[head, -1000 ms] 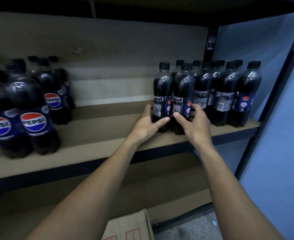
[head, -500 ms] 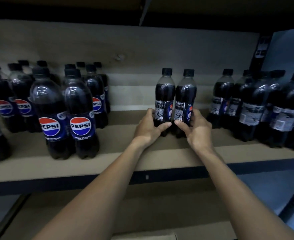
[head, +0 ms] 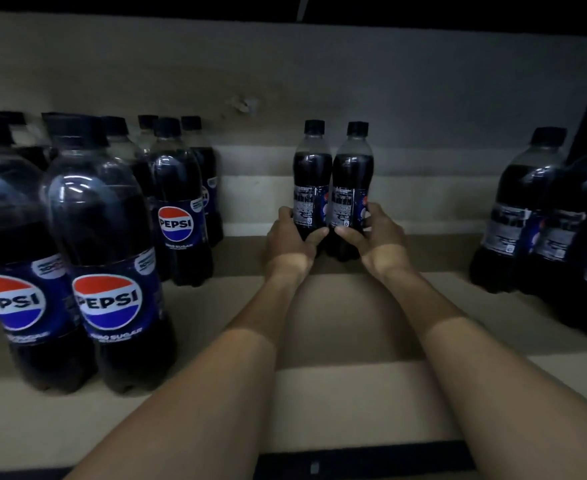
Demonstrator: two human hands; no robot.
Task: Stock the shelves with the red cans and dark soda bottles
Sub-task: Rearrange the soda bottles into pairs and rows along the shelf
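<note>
Beige shelf (head: pixel 337 403) holds dark soda bottles (head: pixel 108 271), tan backboard (head: pixel 423 91) behind.

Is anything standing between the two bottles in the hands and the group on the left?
Nothing visible: only bare shelf lies between the left bottle, gripped by the left hand, and the left group. The right hand grips the right bottle.

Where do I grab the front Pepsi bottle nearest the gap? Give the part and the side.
Probably the labelled body of the front Pepsi bottle, coming from the front on the gap side: it stands upright, a neighbour bottle crowds its other side, more stand behind, and the shelf is bare toward the gap.
</note>
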